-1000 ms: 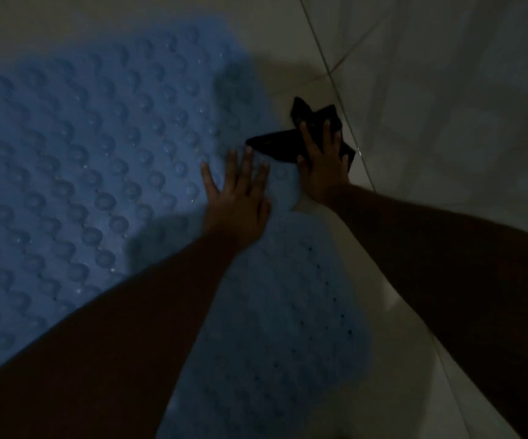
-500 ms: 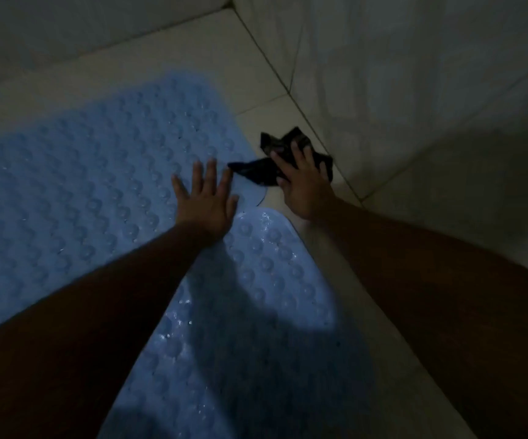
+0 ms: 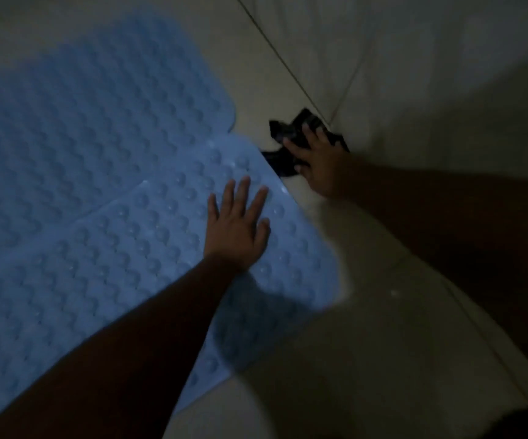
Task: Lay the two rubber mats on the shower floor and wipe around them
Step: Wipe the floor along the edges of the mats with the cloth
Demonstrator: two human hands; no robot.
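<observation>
Two light blue rubber mats with round bumps lie on the pale tiled shower floor. The far mat [image 3: 91, 115] fills the upper left. The near mat [image 3: 113, 264] overlaps its lower edge and runs toward me. My left hand [image 3: 235, 226] rests flat, fingers spread, on the near mat close to its right edge. My right hand [image 3: 318, 163] presses down on a dark cloth [image 3: 291, 137] on the floor, just off the near mat's far right corner and beside the wall.
A tiled wall [image 3: 414, 74] rises on the right and meets the floor [image 3: 351, 359] along a dark grout line. Bare floor tiles lie to the right of the mats and toward me. The scene is dim and blurred.
The view has swung. My left hand has shifted from the far mat onto the near mat. My right hand stays on the dark cloth by the wall.
</observation>
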